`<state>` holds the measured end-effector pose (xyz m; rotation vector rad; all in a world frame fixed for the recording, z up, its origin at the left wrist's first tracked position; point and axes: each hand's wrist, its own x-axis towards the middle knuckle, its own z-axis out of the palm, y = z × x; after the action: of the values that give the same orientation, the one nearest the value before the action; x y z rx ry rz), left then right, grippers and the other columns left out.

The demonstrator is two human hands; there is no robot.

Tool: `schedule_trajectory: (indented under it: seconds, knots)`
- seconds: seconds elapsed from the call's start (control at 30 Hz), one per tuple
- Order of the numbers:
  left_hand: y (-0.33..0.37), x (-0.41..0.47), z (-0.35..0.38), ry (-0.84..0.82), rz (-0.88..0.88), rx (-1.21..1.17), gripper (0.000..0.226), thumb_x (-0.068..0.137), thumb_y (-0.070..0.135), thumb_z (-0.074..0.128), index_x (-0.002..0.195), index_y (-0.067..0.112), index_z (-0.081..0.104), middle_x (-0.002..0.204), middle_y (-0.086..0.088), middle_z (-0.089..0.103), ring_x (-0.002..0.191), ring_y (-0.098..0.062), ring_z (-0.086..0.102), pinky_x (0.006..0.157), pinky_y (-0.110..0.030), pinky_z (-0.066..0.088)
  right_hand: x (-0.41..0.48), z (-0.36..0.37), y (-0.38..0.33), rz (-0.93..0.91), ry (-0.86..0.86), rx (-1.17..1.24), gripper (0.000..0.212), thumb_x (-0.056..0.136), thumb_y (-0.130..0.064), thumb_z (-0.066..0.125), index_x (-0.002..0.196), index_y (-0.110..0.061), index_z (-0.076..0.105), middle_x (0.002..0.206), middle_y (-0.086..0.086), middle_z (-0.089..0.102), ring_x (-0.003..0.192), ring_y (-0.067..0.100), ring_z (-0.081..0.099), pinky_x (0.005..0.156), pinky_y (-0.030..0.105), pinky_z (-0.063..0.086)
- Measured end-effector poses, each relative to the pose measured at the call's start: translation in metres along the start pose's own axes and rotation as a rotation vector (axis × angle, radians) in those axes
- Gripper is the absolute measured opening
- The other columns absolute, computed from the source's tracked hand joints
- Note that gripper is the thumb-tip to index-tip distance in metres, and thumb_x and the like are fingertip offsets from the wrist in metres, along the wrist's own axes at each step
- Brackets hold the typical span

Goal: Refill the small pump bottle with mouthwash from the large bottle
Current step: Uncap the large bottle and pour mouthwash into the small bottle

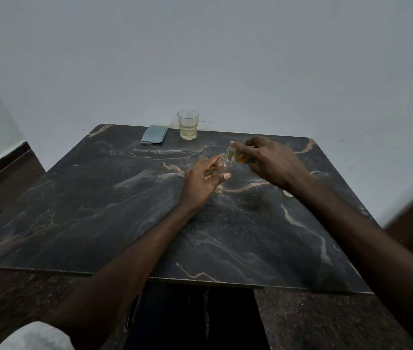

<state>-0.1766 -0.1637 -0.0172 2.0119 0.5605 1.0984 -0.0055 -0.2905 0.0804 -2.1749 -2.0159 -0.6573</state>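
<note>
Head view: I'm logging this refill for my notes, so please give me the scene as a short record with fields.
left hand: holds the small bottle, its base on the table
right hand: grips the large bottle, tilted, mouth at the small bottle's opening
large bottle contents: amber liquid
far edge: glass with pale liquid; folded blue-grey cloth
by right wrist: pale round item, unclear what
</note>
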Motion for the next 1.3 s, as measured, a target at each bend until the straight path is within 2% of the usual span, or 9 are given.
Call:
schedule_trajectory:
  seconds: [0.1,0.2,0.33,0.47,0.67,0.77,0.9,1.07,1.3]
  knots:
    - [0.0005,-0.0005,-0.0002,-0.003,0.001,-0.006,0.063,0.086,0.023,0.085,0.142,0.008,0.061,0.129,-0.005,0.069,0.113,-0.008,0.066,0.092,-0.010,0.055,0.0003,-0.0002,0.0017,-0.006,-0.006,-0.010,0.071,0.095,-0.015,0.065,0.158,-0.036,0.037,0.139,0.009,0.057,0.103,0.031,0.066,0.059,0.039,0.055]
    - [0.0006,-0.0007,-0.0011,-0.002,0.001,-0.015,0.062,0.086,0.024,0.085,0.142,0.008,0.062,0.129,-0.006,0.070,0.114,-0.009,0.067,0.092,-0.010,0.055,0.0006,-0.0003,0.0025,-0.005,-0.011,-0.014,0.073,0.094,-0.016,0.065,0.157,-0.038,0.037,0.139,0.008,0.056,0.104,0.032,0.065,0.059,0.038,0.054]
    - [0.0005,-0.0007,-0.0004,0.000,0.009,-0.020,0.059,0.086,0.024,0.085,0.138,0.006,0.065,0.123,-0.006,0.072,0.112,-0.012,0.070,0.097,-0.023,0.059,0.0013,-0.0018,0.0029,-0.001,-0.022,-0.029,0.073,0.094,-0.016,0.064,0.158,-0.040,0.035,0.139,0.006,0.056,0.105,0.032,0.064,0.059,0.039,0.053]
    - [-0.0003,-0.0005,-0.0005,-0.007,0.013,-0.011,0.058,0.086,0.024,0.085,0.138,0.008,0.066,0.117,0.005,0.069,0.106,-0.002,0.068,0.097,-0.020,0.058,0.0012,-0.0023,0.0025,-0.005,-0.023,-0.030,0.072,0.095,-0.016,0.064,0.158,-0.039,0.036,0.138,0.007,0.056,0.103,0.032,0.065,0.058,0.037,0.051]
    - [-0.0010,-0.0004,-0.0002,-0.016,0.008,0.000,0.061,0.086,0.025,0.085,0.140,0.009,0.063,0.119,0.003,0.069,0.106,0.005,0.066,0.091,-0.009,0.054,0.0016,-0.0027,0.0042,-0.014,-0.028,-0.035,0.073,0.094,-0.016,0.064,0.158,-0.039,0.035,0.138,0.007,0.056,0.101,0.031,0.065,0.055,0.031,0.042]
    - [-0.0012,-0.0001,0.0003,-0.019,0.012,0.006,0.061,0.086,0.024,0.085,0.141,0.009,0.063,0.120,0.000,0.071,0.105,0.002,0.066,0.093,-0.012,0.056,0.0015,-0.0024,0.0045,-0.020,-0.029,-0.042,0.074,0.094,-0.017,0.065,0.158,-0.038,0.035,0.138,0.007,0.056,0.100,0.030,0.066,0.054,0.031,0.042]
    - [-0.0023,0.0004,0.0011,-0.017,0.008,0.013,0.061,0.086,0.023,0.085,0.141,0.008,0.063,0.119,0.003,0.070,0.105,0.006,0.066,0.091,-0.009,0.054,0.0012,-0.0029,0.0039,-0.014,-0.033,-0.035,0.074,0.094,-0.017,0.065,0.158,-0.038,0.035,0.138,0.007,0.056,0.101,0.030,0.065,0.055,0.032,0.045]
    - [-0.0032,0.0001,0.0017,-0.019,0.003,0.005,0.063,0.086,0.023,0.085,0.143,0.012,0.061,0.118,0.009,0.067,0.106,0.009,0.064,0.091,-0.008,0.054,0.0016,-0.0045,0.0031,-0.015,-0.028,-0.032,0.073,0.095,-0.016,0.065,0.158,-0.036,0.036,0.137,0.009,0.057,0.099,0.030,0.065,0.054,0.030,0.038]
    - [-0.0043,0.0006,0.0012,-0.018,-0.001,0.005,0.064,0.086,0.027,0.084,0.144,0.012,0.060,0.125,-0.002,0.070,0.108,0.008,0.064,0.090,-0.008,0.053,0.0011,-0.0037,0.0027,-0.012,-0.014,-0.019,0.072,0.094,-0.014,0.063,0.157,-0.038,0.038,0.136,0.007,0.058,0.100,0.031,0.066,0.054,0.028,0.033]
